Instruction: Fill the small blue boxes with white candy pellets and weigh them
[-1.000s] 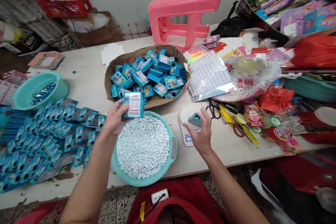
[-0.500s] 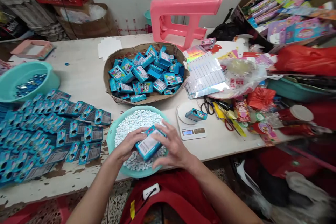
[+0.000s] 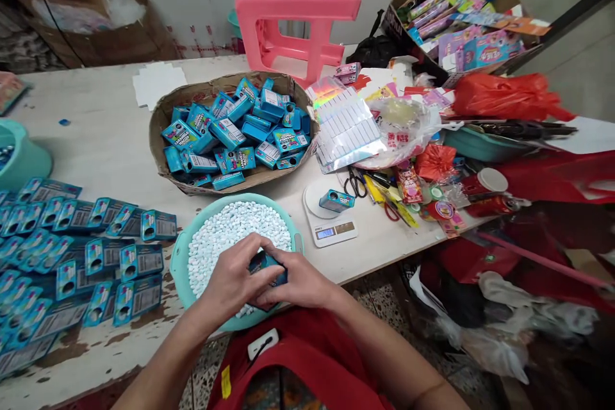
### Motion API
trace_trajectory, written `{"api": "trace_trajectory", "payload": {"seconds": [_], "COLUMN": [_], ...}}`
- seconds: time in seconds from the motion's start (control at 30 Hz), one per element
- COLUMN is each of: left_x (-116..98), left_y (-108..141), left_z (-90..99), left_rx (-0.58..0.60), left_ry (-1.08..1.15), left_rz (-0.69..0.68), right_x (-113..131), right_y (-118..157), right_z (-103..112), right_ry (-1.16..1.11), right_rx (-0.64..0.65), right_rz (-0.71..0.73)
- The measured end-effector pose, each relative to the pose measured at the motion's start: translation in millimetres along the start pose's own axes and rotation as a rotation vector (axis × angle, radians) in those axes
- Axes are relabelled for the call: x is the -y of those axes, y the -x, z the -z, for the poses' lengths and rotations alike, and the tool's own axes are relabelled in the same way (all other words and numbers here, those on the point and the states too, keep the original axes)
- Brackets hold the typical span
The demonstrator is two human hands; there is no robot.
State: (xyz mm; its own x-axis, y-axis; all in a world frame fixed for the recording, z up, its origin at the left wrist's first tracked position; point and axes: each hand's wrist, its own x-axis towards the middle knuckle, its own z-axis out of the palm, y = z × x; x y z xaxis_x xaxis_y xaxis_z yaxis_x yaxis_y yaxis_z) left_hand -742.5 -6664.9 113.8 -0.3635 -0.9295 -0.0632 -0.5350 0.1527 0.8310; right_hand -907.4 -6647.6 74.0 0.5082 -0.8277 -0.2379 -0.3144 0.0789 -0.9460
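blue printed carton (image 3: 260,262) sits low over the near part of the turquoise basin (image 3: 180,262), between both hands. change over the last second: left hand (image 3: 234,274) had it alone at the basin's far rim, while right hand (image 3: 302,278) was at a second blue carton (image 3: 337,200) on the white digital scale (image 3: 317,206). now the right has come across and both are wrapped round the one carton, touching each other, most of its faces hidden. cannot tell whether its flap is up, nor what the fingertips are doing. reading of it: work has gone from one carton per hand to two-handed handling of one; the second lies untouched on the scale, right of the basin, display lit, digits too small to trust. white and pale-mint pellets (image 3: 230,230) heap the basin, just below the hands. loose cartons (image 3: 235,131) in the cardboard tray (image 3: 160,154), far side; rows of matching cartons (image 3: 144,261), round holes in their ends, to the left.
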Motion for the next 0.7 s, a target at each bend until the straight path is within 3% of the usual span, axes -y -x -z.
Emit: {"api": "trace_trajectory", "payload": {"seconds": [0.13,0.2,0.33,0.47,0.6,0.7], "left_x": [22.8,48.7,101.4,114.3,105.1,107.7], "left_y": [-8.3,-14.8,-25.7,-25.6,-23.4,-24.4], "left_z": [0.1,0.1,-21.0,-50.8,-52.1,-36.5], "left_rx": [-0.099,-0.116,0.061,0.071,-0.031,-0.258], "left_ry": [0.171,0.065,-0.305,-0.426,-0.191,0.308], "left_rz": [0.104,0.17,0.181,0.188,0.335,0.506], "right_x": [-11.9,-20.2,-35.8,-45.7,-53.1,-59.5], "right_y": [15.7,25.1,42.4,53.8,60.7,64.9], "right_z": [4.6,9.0,15.7,17.5,19.8,23.5], "right_ry": [-0.183,-0.257,-0.413,-0.459,-0.507,-0.528], "right_rx": [-0.055,-0.074,-0.11,-0.168,-0.214,-0.24], "right_rz": [-0.086,-0.132,-0.234,-0.255,-0.265,-0.271]}}
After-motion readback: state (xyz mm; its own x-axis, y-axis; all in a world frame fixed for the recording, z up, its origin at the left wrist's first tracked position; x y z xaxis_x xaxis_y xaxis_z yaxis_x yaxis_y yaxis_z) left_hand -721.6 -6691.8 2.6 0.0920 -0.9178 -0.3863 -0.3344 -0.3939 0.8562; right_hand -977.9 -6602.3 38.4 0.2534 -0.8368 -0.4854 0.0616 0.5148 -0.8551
